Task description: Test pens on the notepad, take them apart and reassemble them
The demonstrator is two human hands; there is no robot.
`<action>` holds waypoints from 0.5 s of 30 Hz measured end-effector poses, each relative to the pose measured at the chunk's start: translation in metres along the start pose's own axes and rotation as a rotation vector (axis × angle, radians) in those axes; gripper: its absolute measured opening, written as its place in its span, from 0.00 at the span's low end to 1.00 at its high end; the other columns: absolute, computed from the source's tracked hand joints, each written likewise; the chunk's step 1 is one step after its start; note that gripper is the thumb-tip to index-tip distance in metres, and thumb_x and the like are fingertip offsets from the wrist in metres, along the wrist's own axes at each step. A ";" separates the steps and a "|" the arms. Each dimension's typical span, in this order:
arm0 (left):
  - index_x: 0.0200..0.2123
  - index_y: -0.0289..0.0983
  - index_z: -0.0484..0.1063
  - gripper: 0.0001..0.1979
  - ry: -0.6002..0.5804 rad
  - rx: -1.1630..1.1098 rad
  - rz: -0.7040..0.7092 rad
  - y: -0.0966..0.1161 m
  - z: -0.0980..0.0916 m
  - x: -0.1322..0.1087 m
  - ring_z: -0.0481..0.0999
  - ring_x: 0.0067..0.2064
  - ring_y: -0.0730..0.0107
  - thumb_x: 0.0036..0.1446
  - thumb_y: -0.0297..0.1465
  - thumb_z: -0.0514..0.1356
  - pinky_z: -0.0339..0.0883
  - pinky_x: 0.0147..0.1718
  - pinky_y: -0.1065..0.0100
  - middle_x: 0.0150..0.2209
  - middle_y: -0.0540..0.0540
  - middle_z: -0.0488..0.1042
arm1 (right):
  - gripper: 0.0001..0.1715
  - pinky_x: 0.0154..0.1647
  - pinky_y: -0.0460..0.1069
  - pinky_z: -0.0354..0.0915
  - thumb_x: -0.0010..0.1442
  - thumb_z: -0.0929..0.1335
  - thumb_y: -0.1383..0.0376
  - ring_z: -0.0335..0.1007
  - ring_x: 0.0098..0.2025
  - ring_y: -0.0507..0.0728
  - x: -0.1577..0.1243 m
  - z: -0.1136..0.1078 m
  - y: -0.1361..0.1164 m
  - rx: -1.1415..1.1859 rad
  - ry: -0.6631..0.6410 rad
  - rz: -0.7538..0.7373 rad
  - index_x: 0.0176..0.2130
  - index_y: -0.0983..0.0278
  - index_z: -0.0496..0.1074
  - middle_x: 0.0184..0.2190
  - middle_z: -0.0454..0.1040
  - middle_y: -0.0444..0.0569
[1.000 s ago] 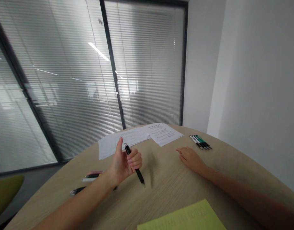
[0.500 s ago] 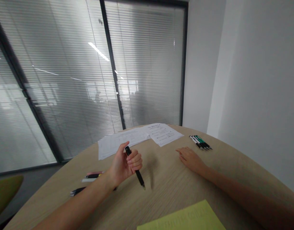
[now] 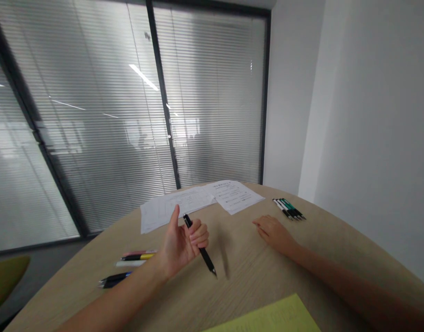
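In the middle of the view, my left hand (image 3: 182, 242) is wrapped round a black pen (image 3: 207, 259), thumb lifted off its top end. The pen tilts with its tip down toward the table; whether the tip touches is unclear. My right hand (image 3: 274, 234) lies palm down on the wood with fingers stretched out and nothing visible in it. Just beyond it is a row of several pens (image 3: 288, 209) with white, green and black barrels. Left of my left forearm lie more pens (image 3: 115, 279), partly hidden by the arm.
The round wooden table (image 3: 239, 286) carries printed papers (image 3: 234, 197) at its far edge. A yellow sheet (image 3: 270, 318) with faint writing is near me. Behind stand glass partitions with blinds (image 3: 212, 101) and a white wall (image 3: 371, 115). A green chair (image 3: 8, 281) is at lower left.
My left thumb has risen away from the pen's top end, and the pen's tip has shifted slightly right. My right hand stays in about the same place.
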State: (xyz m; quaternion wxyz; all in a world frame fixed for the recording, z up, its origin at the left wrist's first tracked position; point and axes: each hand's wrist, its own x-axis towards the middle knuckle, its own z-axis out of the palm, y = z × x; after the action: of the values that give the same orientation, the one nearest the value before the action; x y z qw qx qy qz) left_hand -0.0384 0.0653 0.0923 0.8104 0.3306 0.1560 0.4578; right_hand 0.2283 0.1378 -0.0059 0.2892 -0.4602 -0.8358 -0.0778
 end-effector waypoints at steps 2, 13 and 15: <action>0.13 0.36 0.55 0.31 0.013 0.009 0.001 -0.005 0.004 -0.001 0.54 0.17 0.77 0.54 0.53 0.38 0.57 0.19 0.74 0.15 0.54 0.50 | 0.14 0.45 0.53 0.57 0.57 0.57 0.68 0.64 0.40 0.57 0.002 -0.007 -0.012 0.068 -0.002 -0.023 0.37 0.66 0.70 0.35 0.72 0.53; 0.21 0.34 0.64 0.25 0.143 -0.032 0.025 -0.034 0.034 -0.016 0.60 0.21 0.75 0.57 0.46 0.43 0.60 0.25 0.72 0.20 0.51 0.57 | 0.13 0.17 0.40 0.46 0.49 0.67 0.60 0.48 0.19 0.44 -0.014 -0.054 -0.130 1.086 -0.680 0.058 0.34 0.66 0.68 0.18 0.54 0.36; 0.24 0.33 0.66 0.21 0.138 0.008 0.017 -0.040 0.035 -0.019 0.63 0.24 0.73 0.54 0.46 0.49 0.61 0.29 0.70 0.22 0.49 0.61 | 0.10 0.18 0.41 0.47 0.48 0.66 0.61 0.49 0.19 0.45 -0.018 -0.054 -0.136 1.143 -0.673 0.109 0.29 0.66 0.66 0.18 0.55 0.37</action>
State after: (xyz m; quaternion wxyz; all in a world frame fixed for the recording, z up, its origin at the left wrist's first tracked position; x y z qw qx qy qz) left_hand -0.0036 0.0205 0.0900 0.7924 0.3028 0.2103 0.4859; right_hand 0.1471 0.0260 0.0473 0.2144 -0.2754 -0.7657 0.5403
